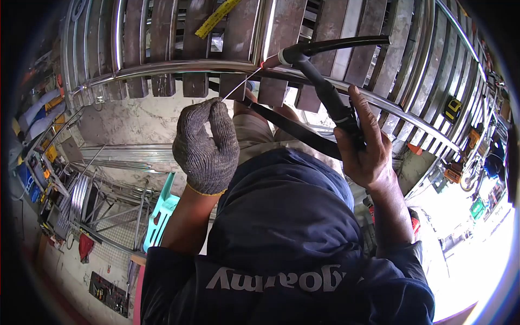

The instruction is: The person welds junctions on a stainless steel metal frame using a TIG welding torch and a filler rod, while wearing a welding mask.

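Observation:
My left hand, in a grey knit glove, is closed with thumb and finger pinching a thin filler rod. The rod slants up to a small red glow on a shiny metal pipe. My bare right hand grips the black handle of a TIG welding torch, with one finger stretched along it. The torch's pale nozzle end points at that same glowing spot, where an upright pipe meets the curved one. A black cable sleeve runs from below the right hand toward my legs.
Dark slats form the work surface under the pipes. A yellow measuring strip lies at the top, and a tape measure at the right. Cordless tools sit farther right. A teal plastic stool and stacked metal tubes are on the left.

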A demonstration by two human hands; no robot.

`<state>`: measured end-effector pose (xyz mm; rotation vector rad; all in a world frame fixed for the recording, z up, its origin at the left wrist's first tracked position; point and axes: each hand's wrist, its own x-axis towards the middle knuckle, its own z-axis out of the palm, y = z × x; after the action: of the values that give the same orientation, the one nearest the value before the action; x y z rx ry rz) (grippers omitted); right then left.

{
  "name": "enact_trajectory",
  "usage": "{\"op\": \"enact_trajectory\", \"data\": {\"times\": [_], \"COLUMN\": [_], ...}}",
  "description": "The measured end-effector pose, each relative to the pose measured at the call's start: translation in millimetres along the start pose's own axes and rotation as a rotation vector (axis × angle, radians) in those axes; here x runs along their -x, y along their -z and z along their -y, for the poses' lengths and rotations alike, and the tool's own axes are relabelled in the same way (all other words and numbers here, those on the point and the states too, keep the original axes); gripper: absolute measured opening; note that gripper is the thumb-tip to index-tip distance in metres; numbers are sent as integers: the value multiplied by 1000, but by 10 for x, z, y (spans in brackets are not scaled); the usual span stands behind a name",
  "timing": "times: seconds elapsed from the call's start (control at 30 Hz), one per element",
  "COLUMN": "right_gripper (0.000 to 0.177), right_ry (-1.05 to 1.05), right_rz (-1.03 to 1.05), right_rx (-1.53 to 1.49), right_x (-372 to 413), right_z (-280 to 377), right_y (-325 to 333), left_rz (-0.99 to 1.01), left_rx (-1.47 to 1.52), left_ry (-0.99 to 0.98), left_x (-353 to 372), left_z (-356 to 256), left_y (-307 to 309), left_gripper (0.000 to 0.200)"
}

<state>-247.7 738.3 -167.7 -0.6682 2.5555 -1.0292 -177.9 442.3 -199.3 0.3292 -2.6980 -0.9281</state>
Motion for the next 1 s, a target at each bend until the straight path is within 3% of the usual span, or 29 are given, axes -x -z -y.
{"op": "enact_trajectory", "data": {"times": [0.37, 0.47, 1.0], "right_gripper": [69, 70, 72], "right_ry": [35, -17, 90], "right_rz": [30, -101, 7], "right_rx": [31, -79, 45], "right_x": [-64, -13, -75], "right_z": [66, 47, 42], "right_y": [17, -45, -6], "left_rz": [-5, 6, 13], "left_rx": [50, 31, 90], "left_ry": [18, 37, 79], "left_x": [-19, -34, -122], "left_z": [4, 12, 17], "left_y": [3, 7, 28], "left_gripper": [12, 12, 11]}}
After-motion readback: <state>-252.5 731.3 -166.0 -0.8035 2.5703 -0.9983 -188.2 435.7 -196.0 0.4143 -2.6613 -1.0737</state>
